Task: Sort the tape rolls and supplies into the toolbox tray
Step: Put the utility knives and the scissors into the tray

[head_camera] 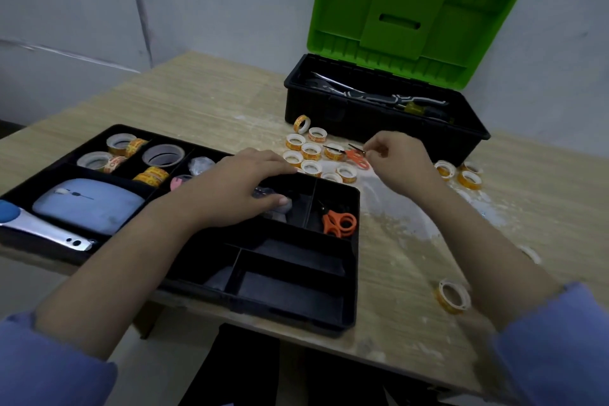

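My right hand (400,161) sits just right of the loose orange scissors (357,156) on the desk (412,257). Its fingers are curled, the fingertips (369,148) pinched at the scissors' far tip; I cannot tell for sure whether they have closed on the blade or only touch it. The scissors' long axis runs from that far tip down toward the near right, the orange handles nearest me, and they lie among the cluster of small tape rolls (311,151) in front of the black toolbox (379,115) with its green lid up.

My left hand (237,188) rests palm down over the middle of the toolbox tray (352,273), fingers spread loosely, the thumb touching a small greyish thing I cannot make out. It grips nothing that I can see.

So the right hand is plainly the nearer one, with the scissors lying to its left. The tray is nearer to me and to the left; a second pair of orange scissors (339,223) already lies in its right compartment. I judge the move ahead to be a short carry, near and left, into that compartment. More rolls (468,176) lie farther right, and one roll (453,297) sits alone near the desk's front edge.
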